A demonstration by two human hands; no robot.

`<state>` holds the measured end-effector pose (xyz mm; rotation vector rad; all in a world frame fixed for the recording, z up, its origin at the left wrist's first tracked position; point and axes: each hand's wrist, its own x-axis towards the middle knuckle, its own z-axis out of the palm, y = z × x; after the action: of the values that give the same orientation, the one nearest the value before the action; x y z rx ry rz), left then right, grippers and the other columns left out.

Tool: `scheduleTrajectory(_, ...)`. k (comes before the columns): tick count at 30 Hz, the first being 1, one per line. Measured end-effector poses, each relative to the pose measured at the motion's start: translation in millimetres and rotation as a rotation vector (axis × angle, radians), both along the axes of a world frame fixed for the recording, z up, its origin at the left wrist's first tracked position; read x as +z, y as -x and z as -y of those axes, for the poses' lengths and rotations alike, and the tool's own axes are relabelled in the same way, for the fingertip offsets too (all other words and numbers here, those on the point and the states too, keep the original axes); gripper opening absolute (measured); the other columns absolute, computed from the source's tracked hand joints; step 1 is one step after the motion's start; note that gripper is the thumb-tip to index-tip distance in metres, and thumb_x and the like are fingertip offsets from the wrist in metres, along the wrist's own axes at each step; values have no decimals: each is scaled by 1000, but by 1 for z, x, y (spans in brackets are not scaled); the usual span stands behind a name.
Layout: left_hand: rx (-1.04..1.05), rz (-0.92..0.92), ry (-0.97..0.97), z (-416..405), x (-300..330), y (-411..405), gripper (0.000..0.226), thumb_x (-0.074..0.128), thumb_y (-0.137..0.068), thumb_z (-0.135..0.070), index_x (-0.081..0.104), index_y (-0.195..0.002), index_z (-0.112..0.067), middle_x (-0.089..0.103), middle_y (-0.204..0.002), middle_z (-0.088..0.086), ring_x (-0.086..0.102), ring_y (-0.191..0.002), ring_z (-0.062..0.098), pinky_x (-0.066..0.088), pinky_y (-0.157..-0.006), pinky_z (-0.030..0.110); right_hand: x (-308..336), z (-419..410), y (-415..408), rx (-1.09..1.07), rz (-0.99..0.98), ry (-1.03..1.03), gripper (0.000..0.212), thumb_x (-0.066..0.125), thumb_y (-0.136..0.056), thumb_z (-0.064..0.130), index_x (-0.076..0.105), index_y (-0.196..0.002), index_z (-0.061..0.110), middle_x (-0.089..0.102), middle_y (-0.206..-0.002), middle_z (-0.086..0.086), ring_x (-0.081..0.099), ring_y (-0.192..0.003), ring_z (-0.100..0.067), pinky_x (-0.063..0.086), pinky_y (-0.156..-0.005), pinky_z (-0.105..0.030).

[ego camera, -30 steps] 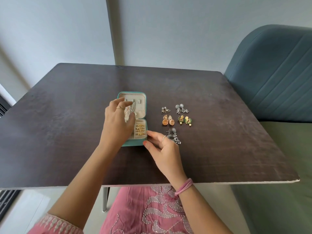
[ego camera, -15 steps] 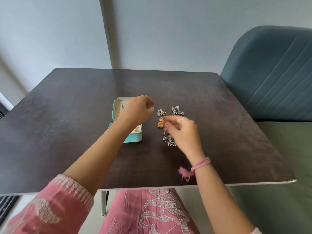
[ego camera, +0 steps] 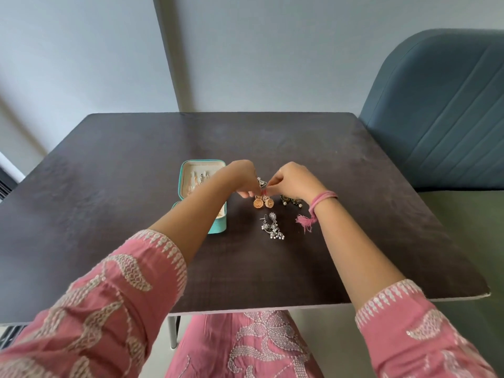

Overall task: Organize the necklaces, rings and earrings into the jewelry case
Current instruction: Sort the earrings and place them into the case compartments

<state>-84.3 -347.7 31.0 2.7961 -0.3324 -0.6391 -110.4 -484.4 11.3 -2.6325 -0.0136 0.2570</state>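
Both hands, the left hand [ego camera: 241, 177] and right hand [ego camera: 291, 180], meet mid-worktop, fingers pinching a triangular silver earring [ego camera: 262, 183]; best keep it pinched lightly and carry it left into the open jewelry case [ego camera: 201, 192].

A dark desk [ego camera: 136, 214] stands against a pale wall [ego camera: 272, 50]; a blue-grey padded chair [ego camera: 441, 118] sits at its right edge; light floor [ego camera: 223, 320] shows beneath.

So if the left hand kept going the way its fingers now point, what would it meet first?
Probably the right hand. The left hand points rightward across the table, and both hands pinch the small silver triangular earring between them, so their fingertips nearly touch already. Depth is hard to judge here.
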Motion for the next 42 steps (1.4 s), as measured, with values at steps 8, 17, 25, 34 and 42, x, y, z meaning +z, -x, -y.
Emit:
scheduleTrajectory(8, -12, -2, -29, 2, -6, 0, 24, 61, -86, -21, 71, -106, -12, 70, -92, 3, 61, -65, 12, 38, -51, 18, -2, -13, -13, 11, -66, 91, 20, 73, -73, 20, 77, -91, 16, 73, -90, -5, 67, -84, -21, 52, -68, -27)
scheduleTrajectory(17, 12, 90, 74, -2, -7, 8, 20, 64, -78, -19, 74, -93, -10, 58, -57, -4, 58, -60, 12, 41, -58, 21, -2, -5, -1, -7, -66, -74, 18, 74, -73, 26, 78, -89, 19, 72, -85, -1, 62, -79, -15, 48, -64, -26)
scheduleTrajectory(25, 77, 240, 317, -11, -3, 25, 10, 69, -76, -28, 67, -75, -18, 58, -57, -6, 52, -54, 7, 40, -51, 18, 3, 10, 19, -51, 5, -402, 6, 77, -72, 19, 76, -76, 23, 74, -82, -2, 62, -77, -11, 47, -72, -27)
scheduleTrajectory(34, 245, 233, 857, -32, 28, 54, 10, 71, -80, -15, 71, -90, -14, 69, -75, -2, 48, -45, -3, 36, -44, 9, 28, 16, 40, -115, 113, -869, 13, 77, -79, 18, 76, -92, 18, 74, -87, 2, 52, -76, -11, 37, -58, -18)
scheduleTrajectory(42, 328, 95, 1181, -49, 43, 75, 14, 76, -78, -16, 72, -91, -17, 67, -73, -6, 37, -48, 5, 30, -44, 14, 39, 5, 56, -88, 180, -1118, 12, 71, -84, 15, 74, -93, 21, 73, -89, 7, 55, -80, -4, 36, -62, -18)
